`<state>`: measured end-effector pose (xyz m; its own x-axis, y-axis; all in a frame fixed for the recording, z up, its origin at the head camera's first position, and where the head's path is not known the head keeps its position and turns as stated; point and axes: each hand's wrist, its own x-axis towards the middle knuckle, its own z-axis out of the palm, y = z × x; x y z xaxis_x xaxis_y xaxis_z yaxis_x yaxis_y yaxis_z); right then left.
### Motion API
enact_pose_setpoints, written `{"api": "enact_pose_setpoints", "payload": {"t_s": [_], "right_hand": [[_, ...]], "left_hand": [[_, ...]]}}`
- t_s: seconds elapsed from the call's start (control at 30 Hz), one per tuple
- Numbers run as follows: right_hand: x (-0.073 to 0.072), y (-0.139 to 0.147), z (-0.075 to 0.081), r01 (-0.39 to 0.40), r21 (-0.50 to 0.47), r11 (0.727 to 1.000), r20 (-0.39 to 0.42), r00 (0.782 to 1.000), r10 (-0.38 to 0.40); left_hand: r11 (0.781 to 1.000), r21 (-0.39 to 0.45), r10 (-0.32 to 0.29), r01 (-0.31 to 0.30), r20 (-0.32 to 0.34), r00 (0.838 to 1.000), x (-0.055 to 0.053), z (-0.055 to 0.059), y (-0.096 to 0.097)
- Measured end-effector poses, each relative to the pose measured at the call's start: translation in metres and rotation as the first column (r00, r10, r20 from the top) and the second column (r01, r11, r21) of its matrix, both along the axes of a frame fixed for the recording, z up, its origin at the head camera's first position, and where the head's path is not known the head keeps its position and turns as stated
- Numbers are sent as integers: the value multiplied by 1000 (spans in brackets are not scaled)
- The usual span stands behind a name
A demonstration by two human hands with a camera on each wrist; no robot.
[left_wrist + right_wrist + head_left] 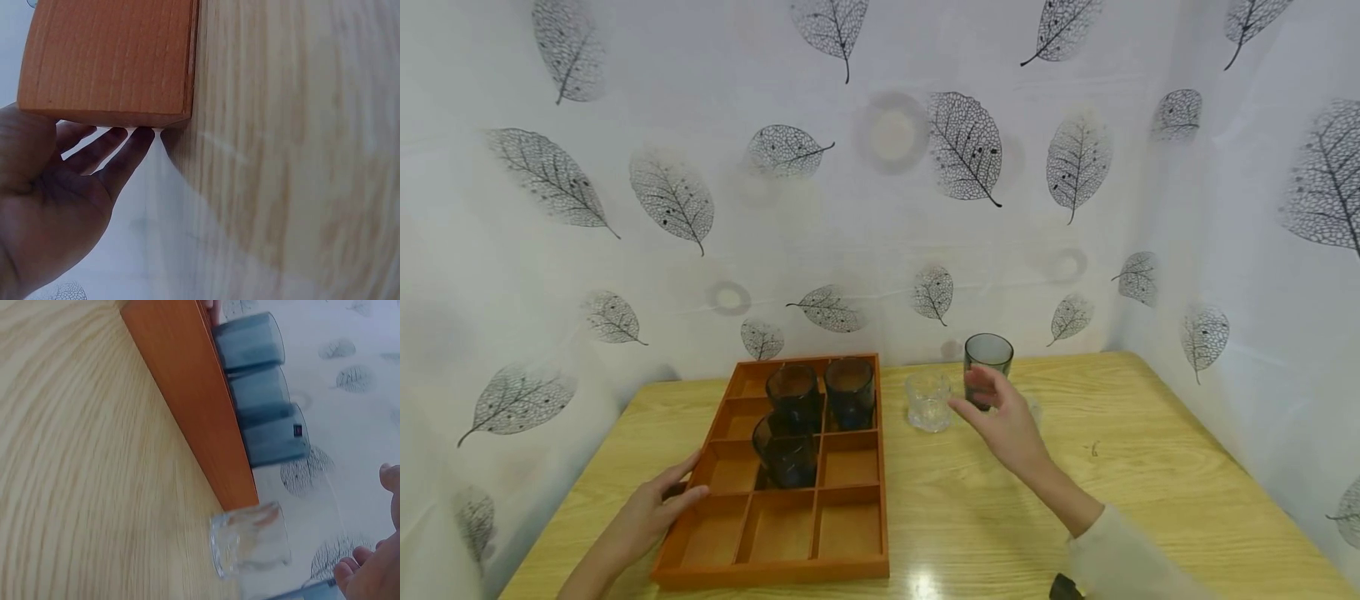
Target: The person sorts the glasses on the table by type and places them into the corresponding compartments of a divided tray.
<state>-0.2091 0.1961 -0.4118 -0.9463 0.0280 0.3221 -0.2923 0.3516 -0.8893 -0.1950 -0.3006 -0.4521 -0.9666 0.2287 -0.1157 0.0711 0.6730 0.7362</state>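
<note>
An orange-brown wooden compartment tray (850, 572) lies on the table's left half. My left hand (643, 517) holds its left side, thumb over the rim and fingers along the outer wall; in the left wrist view the fingertips (145, 134) meet the wall's lower edge. Three dark glasses stand in the tray: one back right (850, 392), one beside it (793, 392), one nearer and tilted (786, 454). Right of the tray, my right hand (1006, 429) reaches with spread fingers in front of a grey tinted glass (988, 350), overlapping it. A clear wavy glass (929, 404) stands left of that hand.
Part of another clear glass (1036, 410) shows behind the right hand. A white curtain with leaf prints (880, 208) rises behind the wooden table (1150, 467). A small black object (1063, 587) shows beside the right sleeve at the near edge.
</note>
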Motion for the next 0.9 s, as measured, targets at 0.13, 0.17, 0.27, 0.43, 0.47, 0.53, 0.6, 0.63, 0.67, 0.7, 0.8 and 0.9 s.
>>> {"api": "enact_pose_setpoints", "payload": {"t_s": [0.13, 0.17, 0.27, 0.43, 0.47, 0.53, 0.6, 0.63, 0.67, 0.7, 0.8, 0.9], "right_hand": [[0, 21, 3, 30, -4, 1000, 7, 1000, -30], [0, 26, 3, 39, -2, 999, 5, 999, -39], [0, 39, 4, 68, 13, 998, 5, 998, -68], [-3, 58, 1, 112, 40, 993, -9, 994, -112], [-5, 61, 0, 117, 42, 992, -14, 993, -117], [-8, 67, -2, 128, 57, 990, -23, 992, -127], [-11, 72, -4, 134, 71, 988, -28, 991, -133], [-13, 74, -5, 135, 76, 988, -29, 991, -133], [-15, 76, -7, 135, 83, 987, -29, 991, -133], [-16, 78, -8, 137, 88, 987, -27, 990, -135], [-22, 81, -11, 141, 98, 985, -20, 990, -140], [-28, 82, -13, 137, 100, 986, -7, 991, -137]], "left_hand": [[1000, 9, -2, 2, 2, 1000, 0, 1, 1], [1000, 10, -3, 3, 3, 1000, 0, 1, 1], [1000, 13, -4, 3, 10, 1000, 0, 1, 0], [1000, 13, -6, 6, 15, 1000, 0, 1, 0], [1000, 13, -7, 6, 15, 1000, 0, 1, 0], [1000, 9, -7, 7, 13, 1000, 0, 1, 0], [1000, 6, -6, 6, 15, 1000, 0, 1, 0], [1000, 5, -4, 4, 17, 1000, 0, 1, 0], [1000, 3, -3, 3, 18, 1000, 0, 0, 0], [1000, 2, -2, 2, 18, 1000, 0, 0, -1], [1000, 0, -5, 5, 6, 1000, -1, 0, -1], [1000, -1, -3, 3, -17, 1000, 1, 0, 0]]}}
